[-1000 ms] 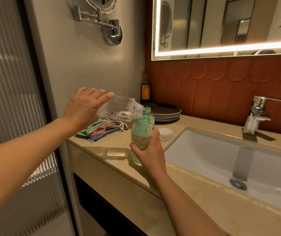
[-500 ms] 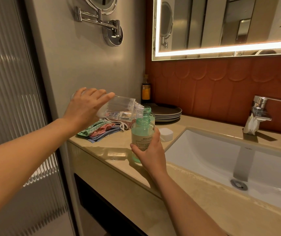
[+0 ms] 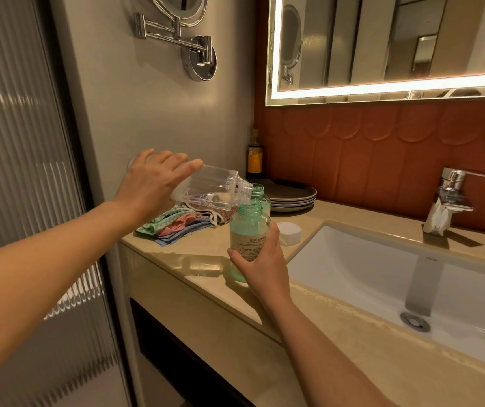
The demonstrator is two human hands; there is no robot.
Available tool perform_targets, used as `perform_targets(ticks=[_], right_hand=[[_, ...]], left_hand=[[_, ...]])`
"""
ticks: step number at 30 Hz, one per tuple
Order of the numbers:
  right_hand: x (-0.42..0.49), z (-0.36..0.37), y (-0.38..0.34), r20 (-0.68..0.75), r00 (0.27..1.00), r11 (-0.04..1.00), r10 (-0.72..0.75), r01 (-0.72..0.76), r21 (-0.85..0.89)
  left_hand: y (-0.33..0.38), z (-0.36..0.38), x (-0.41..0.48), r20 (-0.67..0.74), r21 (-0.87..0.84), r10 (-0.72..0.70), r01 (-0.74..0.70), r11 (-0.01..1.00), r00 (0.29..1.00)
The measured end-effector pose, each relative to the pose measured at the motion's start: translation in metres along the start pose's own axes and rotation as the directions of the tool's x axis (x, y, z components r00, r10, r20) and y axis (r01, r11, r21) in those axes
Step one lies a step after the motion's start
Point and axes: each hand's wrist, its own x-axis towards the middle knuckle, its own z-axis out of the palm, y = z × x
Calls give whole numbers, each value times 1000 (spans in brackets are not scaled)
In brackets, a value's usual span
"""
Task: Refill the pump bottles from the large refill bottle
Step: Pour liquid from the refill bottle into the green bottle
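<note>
Refill under way

Our left hand grips the clear refill bottle, tipped nearly flat, its mouth just above the open neck of the green pump bottle. Our right hand clasps that bottle upright at the counter. We judge a slow tilt, mouths aligned, best avoids spills.

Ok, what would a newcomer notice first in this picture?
The left hand tips a clear refill bottle almost flat, its mouth over the open neck of a green bottle that the right hand grips at the beige counter left of the sink. Above, the lit mirror glows over rust-red tiles.
</note>
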Motion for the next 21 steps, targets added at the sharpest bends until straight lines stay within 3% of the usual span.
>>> perform_targets(ticks=[21], right_hand=[[2, 3, 3, -5, 1000, 1000, 1, -1, -1]], left_hand=[[0, -1, 0, -1, -11, 4, -4, 1000, 1000]])
